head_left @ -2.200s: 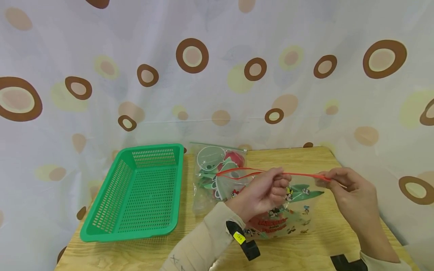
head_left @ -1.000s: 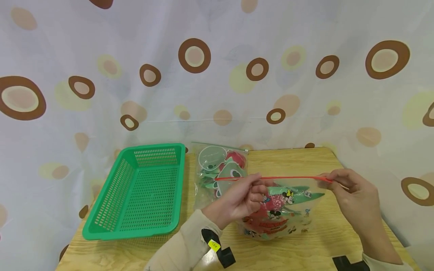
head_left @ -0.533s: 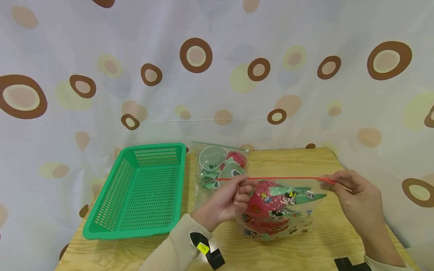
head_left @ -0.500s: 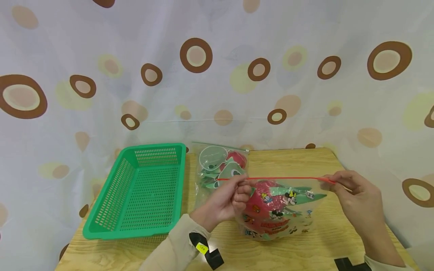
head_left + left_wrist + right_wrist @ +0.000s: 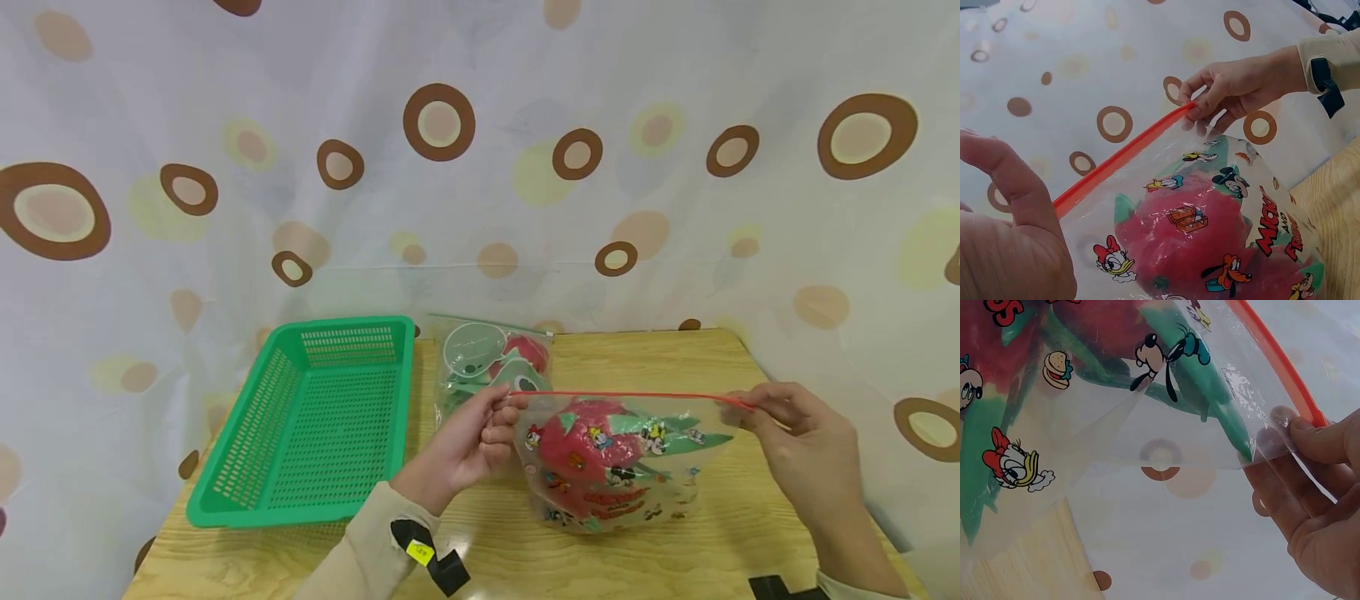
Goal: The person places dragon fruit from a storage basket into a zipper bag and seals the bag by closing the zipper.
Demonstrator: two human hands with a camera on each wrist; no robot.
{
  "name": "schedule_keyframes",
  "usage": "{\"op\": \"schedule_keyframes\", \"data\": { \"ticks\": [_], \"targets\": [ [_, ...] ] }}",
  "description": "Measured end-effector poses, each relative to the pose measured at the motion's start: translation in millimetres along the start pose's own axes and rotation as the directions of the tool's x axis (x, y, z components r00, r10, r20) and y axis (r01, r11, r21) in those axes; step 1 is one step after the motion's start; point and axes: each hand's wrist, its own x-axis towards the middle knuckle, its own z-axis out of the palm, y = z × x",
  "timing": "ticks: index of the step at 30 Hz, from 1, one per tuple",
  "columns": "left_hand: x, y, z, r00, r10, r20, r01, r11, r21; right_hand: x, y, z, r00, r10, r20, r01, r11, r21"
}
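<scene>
Between my hands hangs a clear zip bag (image 5: 600,458) printed with cartoon figures, its red zip strip (image 5: 622,393) drawn straight across the top. Red and green items show through the plastic; their kind is hard to tell. My left hand (image 5: 468,437) pinches the strip's left end between thumb and curled fingers. At the other end, my right hand (image 5: 806,442) pinches the top corner; in the right wrist view its thumb (image 5: 1319,439) presses on the red strip. Behind the bag lies a second zip bag (image 5: 480,354) with green and red pieces inside, partly covered by my left hand.
A green plastic basket (image 5: 405,400) with perforated walls stands on the left of the wooden table (image 5: 645,354). A patterned curtain (image 5: 495,208) hangs behind the table and along its sides.
My left hand has slid leftward along the red strip to its left end, and the two strip edges that stood apart there now lie together. The right hand has stayed at its corner.
</scene>
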Motion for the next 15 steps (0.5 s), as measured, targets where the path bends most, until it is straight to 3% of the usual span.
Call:
{"op": "schedule_keyframes", "data": {
  "ticks": [5,8,11,15],
  "targets": [
    [2.5,-3.7,-2.9,0.995,0.059,-0.079,-0.048,0.99,0.13,-0.7,0.8,0.7,1.0,-0.013,0.005,0.013,1.0,0.001],
    [4.1,-6.0,-7.4,0.987,0.103,-0.121,-0.07,0.966,0.249,-2.1,1.1,0.7,1.0,-0.021,0.02,0.02,0.999,0.05],
    [3.5,-6.2,-17.2,0.979,0.158,-0.128,-0.097,0.917,0.388,-4.0,1.7,-0.1,0.998,-0.031,0.047,0.027,0.995,0.096],
    [2.6,-5.9,-34.9,0.951,0.275,-0.142,-0.144,0.8,0.583,-6.2,3.5,-1.6,0.997,-0.034,0.063,0.027,0.994,0.108]
  ]
}}
